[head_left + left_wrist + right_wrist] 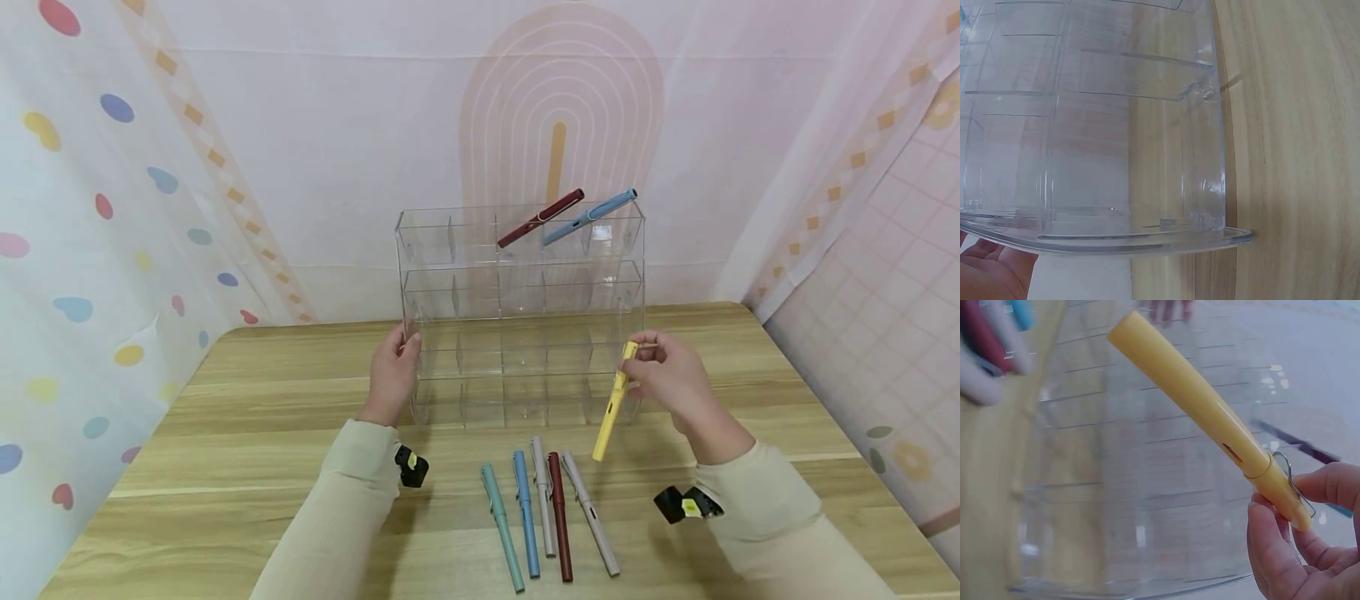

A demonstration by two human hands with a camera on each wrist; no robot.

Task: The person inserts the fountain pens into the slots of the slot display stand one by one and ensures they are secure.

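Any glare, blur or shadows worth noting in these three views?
Head: white glare at the upper right of the clear rack, soft shadows on the table; left wrist: bright glints on the clear rack; right wrist: pens at upper left blurred, yellow pen sharper.

From above, the head view faces forward and down; both wrist views share the clear rack [521,317] close up.

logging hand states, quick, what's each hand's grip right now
Left hand: closed, holding the side of the clear rack.
Right hand: closed, pinching the yellow pen near its clip end.
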